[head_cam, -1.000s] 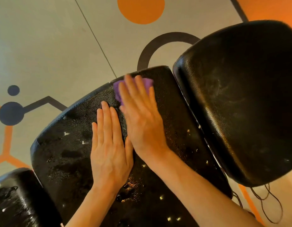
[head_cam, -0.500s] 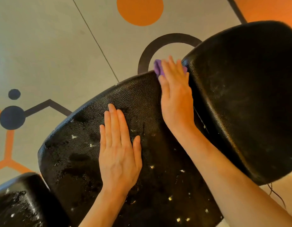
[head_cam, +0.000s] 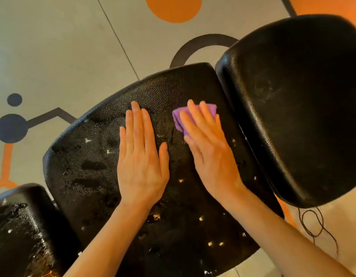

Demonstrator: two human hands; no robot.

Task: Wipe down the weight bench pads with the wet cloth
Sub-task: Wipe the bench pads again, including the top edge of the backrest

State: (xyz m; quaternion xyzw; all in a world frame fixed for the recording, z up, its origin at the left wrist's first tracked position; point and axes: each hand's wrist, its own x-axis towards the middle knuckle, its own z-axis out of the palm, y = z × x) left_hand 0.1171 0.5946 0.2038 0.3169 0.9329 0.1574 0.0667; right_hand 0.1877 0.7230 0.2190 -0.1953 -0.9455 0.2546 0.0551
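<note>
A black textured middle bench pad (head_cam: 89, 166) fills the centre, glistening with wet patches. My right hand (head_cam: 208, 150) lies flat on its far right part, pressing a purple cloth (head_cam: 180, 118) against the pad; the cloth shows only past my fingers. My left hand (head_cam: 142, 156) rests flat on the pad with fingers together, holding nothing, just left of the right hand. A larger black pad (head_cam: 292, 100) rises at the right, dry and dull. A smaller black pad (head_cam: 19, 226) at the bottom left is wet.
Beneath the bench lies a grey floor (head_cam: 53, 47) painted with orange and dark shapes. A thin dark cord (head_cam: 312, 226) lies looped on the floor under the right pad.
My right hand has pulled the purple cloth back from the pad's far right corner toward me and slightly left. The left hand has stayed flat on the pad.
</note>
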